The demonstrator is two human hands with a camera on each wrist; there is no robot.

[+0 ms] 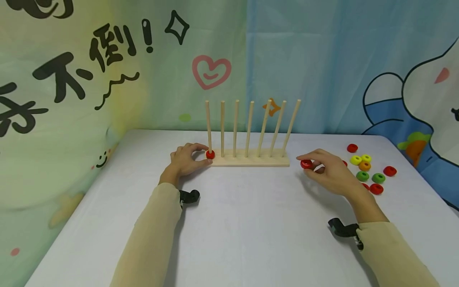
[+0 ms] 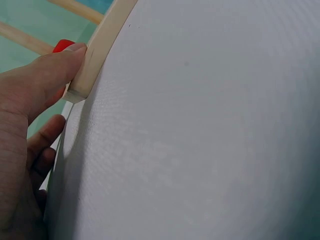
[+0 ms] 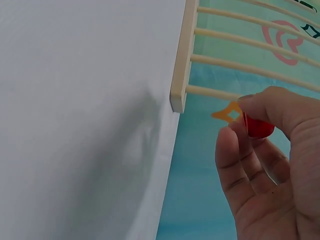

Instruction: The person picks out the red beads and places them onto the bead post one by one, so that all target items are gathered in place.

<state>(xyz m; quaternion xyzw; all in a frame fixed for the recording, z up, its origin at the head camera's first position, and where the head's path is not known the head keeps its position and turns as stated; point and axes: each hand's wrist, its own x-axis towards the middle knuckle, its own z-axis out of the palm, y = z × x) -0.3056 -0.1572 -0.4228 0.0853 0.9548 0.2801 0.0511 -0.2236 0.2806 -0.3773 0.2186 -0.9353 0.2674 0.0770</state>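
A wooden peg rack (image 1: 251, 161) with a row of several upright pegs stands toward the back of the table. One red bead (image 1: 210, 155) sits at the bottom of its leftmost peg. My left hand (image 1: 186, 159) holds the rack's left end, thumb along the front edge beside that bead. In the left wrist view the thumb (image 2: 60, 67) overlaps the base and partly hides the bead. Off the rack's right end, my right hand (image 1: 331, 171) pinches another red bead (image 1: 306, 164) above the table. The right wrist view shows this bead (image 3: 259, 127) between thumb and fingers.
Loose beads lie at the right side of the table: red ones (image 1: 389, 171), green ones (image 1: 378, 178), yellow ones (image 1: 356, 160) and an orange one (image 1: 365, 166). The right hand hides part of this group. A printed curtain (image 1: 308, 59) hangs behind the white table (image 1: 244, 223).
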